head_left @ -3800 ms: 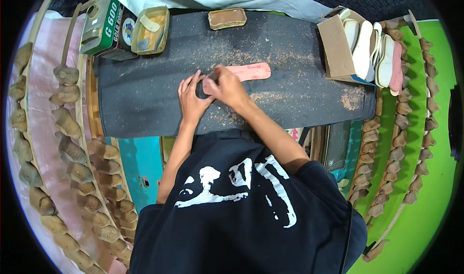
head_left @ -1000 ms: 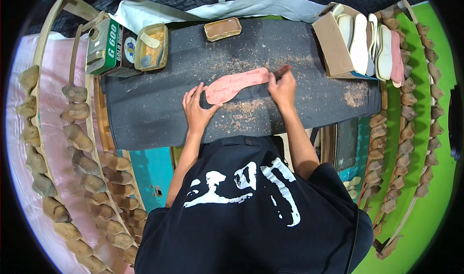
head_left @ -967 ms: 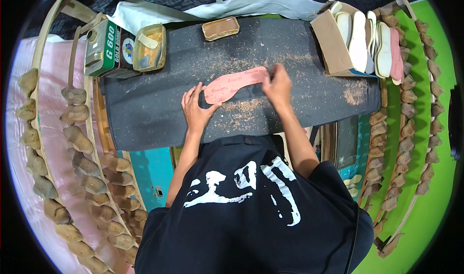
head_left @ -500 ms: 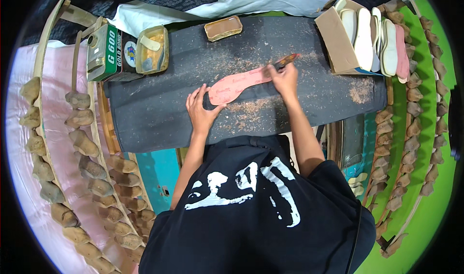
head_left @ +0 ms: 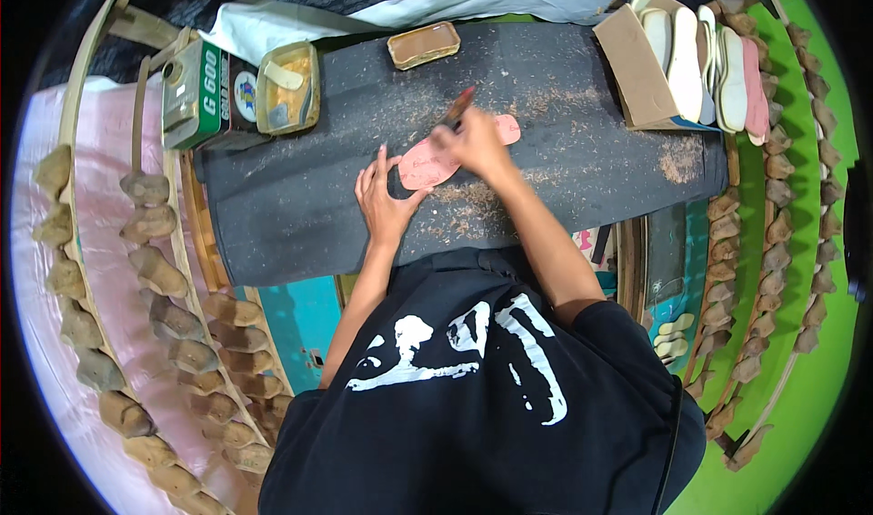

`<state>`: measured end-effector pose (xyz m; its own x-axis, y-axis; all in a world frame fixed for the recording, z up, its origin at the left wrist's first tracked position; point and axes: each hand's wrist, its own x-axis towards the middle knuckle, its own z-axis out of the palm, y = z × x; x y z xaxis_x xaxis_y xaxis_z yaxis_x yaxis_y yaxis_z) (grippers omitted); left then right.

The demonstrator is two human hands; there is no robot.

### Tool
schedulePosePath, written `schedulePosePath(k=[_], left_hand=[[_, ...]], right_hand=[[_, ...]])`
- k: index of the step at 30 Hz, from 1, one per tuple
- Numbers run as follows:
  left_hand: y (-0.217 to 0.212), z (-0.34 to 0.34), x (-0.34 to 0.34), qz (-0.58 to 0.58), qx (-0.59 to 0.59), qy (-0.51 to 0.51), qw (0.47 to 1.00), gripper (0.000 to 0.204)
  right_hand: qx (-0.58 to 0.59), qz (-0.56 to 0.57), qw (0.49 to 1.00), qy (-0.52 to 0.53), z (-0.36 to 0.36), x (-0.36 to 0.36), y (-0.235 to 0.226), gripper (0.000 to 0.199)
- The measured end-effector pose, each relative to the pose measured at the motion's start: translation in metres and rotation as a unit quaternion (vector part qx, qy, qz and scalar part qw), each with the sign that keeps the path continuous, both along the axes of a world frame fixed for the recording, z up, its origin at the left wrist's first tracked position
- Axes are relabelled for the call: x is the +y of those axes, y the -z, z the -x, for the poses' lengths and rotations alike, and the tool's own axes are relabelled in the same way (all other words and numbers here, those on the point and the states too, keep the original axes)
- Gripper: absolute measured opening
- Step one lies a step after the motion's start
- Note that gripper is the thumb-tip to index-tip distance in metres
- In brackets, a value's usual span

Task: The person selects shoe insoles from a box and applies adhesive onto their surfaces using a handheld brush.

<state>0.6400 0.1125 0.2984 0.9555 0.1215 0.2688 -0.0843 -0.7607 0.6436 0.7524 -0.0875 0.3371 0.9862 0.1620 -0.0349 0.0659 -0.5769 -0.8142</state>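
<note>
A pink insole (head_left: 424,167) with red printing lies on the dark cloth, its wide end to the left and its narrow end at the upper right. My left hand (head_left: 384,208) holds that wide end between thumb and fingers, the fingers spread along its edge. Over the middle of the insole is my right hand (head_left: 473,145), closed around a slim tool (head_left: 461,105) with a dark and reddish handle that points up and away. The tool's working end is blurred and hidden by the hand, so its kind is not clear.
Crumbs and shavings (head_left: 680,169) litter the cloth-covered table (head_left: 300,215). At the back left stand a green and white can (head_left: 195,92) and a tub (head_left: 309,115); a brown-filled tray (head_left: 424,44) sits behind. A cardboard box (head_left: 637,70) of soles is at right. Wooden shoe lasts (head_left: 173,320) line both sides.
My right hand has moved left with the tool, from the insole's narrow end to over its middle, uncovering that end. The left hand stays at the wide end.
</note>
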Motion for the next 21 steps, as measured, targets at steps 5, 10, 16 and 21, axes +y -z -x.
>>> schedulePosePath(k=[5,10,16,21], left_hand=[[0.0,-0.001,0.002,-0.002,0.008,-0.001,1.0,0.12],[0.02,0.001,0.004,-0.032,-0.04,-0.022,0.998,0.122],[-0.004,0.002,0.001,0.013,0.009,-0.007,1.0,0.127],[-0.003,0.001,0.001,0.002,0.006,-0.001,1.0,0.119]], right_hand=[[-0.171,0.067,0.981,-0.061,-0.002,0.024,-0.01,0.03],[-0.203,0.1,0.951,-0.21,0.043,0.071,0.005,0.025],[-0.078,0.077,0.983,0.15,-0.007,-0.056,-0.003,0.027],[-0.218,0.074,0.973,-0.028,0.021,-0.015,-0.009,0.031]])
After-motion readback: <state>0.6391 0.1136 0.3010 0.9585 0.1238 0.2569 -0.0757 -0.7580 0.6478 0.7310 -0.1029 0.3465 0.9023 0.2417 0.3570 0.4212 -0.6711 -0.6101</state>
